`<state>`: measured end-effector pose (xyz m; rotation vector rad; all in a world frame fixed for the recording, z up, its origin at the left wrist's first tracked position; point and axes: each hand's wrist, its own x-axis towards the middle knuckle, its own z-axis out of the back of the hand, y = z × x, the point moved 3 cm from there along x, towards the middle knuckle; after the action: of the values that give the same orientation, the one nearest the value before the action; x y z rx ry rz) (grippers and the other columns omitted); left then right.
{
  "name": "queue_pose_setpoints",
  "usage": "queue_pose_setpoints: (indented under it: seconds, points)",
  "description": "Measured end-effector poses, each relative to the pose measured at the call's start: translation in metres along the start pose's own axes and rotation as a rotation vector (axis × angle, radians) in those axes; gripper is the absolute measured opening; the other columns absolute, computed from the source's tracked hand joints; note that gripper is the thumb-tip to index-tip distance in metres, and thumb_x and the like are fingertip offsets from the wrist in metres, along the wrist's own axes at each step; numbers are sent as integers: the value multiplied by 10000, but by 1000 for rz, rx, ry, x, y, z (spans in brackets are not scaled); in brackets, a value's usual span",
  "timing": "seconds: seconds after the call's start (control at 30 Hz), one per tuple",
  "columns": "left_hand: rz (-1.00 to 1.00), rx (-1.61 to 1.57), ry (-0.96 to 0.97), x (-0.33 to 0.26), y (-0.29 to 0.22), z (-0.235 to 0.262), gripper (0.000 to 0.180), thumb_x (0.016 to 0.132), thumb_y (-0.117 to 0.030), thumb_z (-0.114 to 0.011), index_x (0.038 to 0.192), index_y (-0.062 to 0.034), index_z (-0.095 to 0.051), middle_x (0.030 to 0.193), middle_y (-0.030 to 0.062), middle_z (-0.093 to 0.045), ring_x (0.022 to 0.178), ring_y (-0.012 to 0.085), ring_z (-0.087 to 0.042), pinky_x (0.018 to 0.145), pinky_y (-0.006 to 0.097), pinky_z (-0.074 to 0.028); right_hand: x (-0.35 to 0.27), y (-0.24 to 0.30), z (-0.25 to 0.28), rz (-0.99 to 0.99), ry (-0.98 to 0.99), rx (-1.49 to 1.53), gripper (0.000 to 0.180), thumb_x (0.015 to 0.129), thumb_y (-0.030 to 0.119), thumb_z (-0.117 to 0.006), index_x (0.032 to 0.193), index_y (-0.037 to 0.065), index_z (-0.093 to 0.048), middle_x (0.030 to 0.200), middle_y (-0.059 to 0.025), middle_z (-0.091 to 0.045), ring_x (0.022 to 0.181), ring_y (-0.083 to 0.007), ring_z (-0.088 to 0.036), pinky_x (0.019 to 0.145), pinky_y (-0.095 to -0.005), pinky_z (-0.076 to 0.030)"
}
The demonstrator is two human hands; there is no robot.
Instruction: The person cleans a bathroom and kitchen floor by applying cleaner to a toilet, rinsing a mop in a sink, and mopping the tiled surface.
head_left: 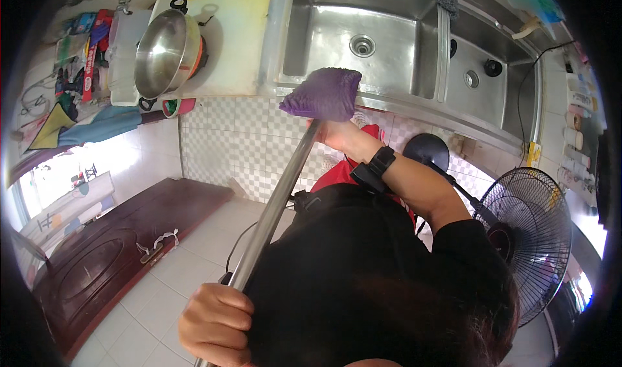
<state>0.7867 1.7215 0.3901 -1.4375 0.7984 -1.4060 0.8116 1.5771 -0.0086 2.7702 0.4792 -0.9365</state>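
A mop slants up from the lower left, its metal pole (275,214) passing in front of my body. Low on that pole, my left hand (217,325) is closed in a fist around it. The purple fabric mop head (324,96) sits at the upper end, raised near the front edge of the sink. My right hand (335,135), with a black band on the wrist, is closed just under the mop head, where the pole meets it. Purple fabric and the pole hide part of its fingers.
A steel double sink (389,93) lies ahead. On the counter to its left stands a metal pan (167,52). A black standing fan (525,237) is close on my right. At left, a dark red wooden panel (110,257) rests near the tiled floor (155,308).
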Motion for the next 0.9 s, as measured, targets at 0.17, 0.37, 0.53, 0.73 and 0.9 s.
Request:
queue_pose_setpoints:
  seconds: [0.17, 0.37, 0.53, 0.73, 0.9]
  points:
    - [31, -16, 32, 16, 2, -3, 331, 839, -154, -722, 556, -91, -563, 477, -41, -326, 377, 113, -340, 412, 252, -306, -3, 6, 0, -50, 38, -78, 179, 932, 261, -597, 849, 104, -624, 805, -53, -652, 742, -184, -641, 659, -326, -548]
    - [46, -20, 55, 28, 6, -3, 330, 846, -162, -718, 560, -87, -570, 476, -41, -320, 378, 106, -338, 415, 251, -305, -4, 13, 4, -76, 38, -118, 194, 918, 297, -621, 841, 120, -609, 816, -47, -622, 772, -184, -620, 704, -342, -537]
    - [49, -17, 72, 33, 7, -7, 326, 845, -157, -716, 561, -89, -570, 477, -45, -319, 382, 101, -340, 418, 248, -304, -4, 14, 5, -103, 61, -100, 220, 932, 316, -597, 839, 117, -606, 802, -43, -620, 748, -178, -621, 704, -333, -539]
    - [61, -7, 59, 35, 8, -10, 325, 841, -148, -712, 557, -99, -562, 483, -49, -318, 383, 98, -339, 420, 247, -302, 0, 12, 12, -94, 108, -66, 219, 938, 308, -581, 841, 114, -610, 801, -41, -640, 741, -173, -643, 693, -315, -551]
    - [59, 5, 64, 32, 8, -12, 321, 839, -157, -713, 562, -106, -561, 487, -51, -325, 382, 95, -337, 415, 246, -290, -10, 14, 4, -92, 87, -70, 206, 939, 297, -582, 836, 122, -614, 781, -28, -641, 735, -160, -649, 681, -316, -559]
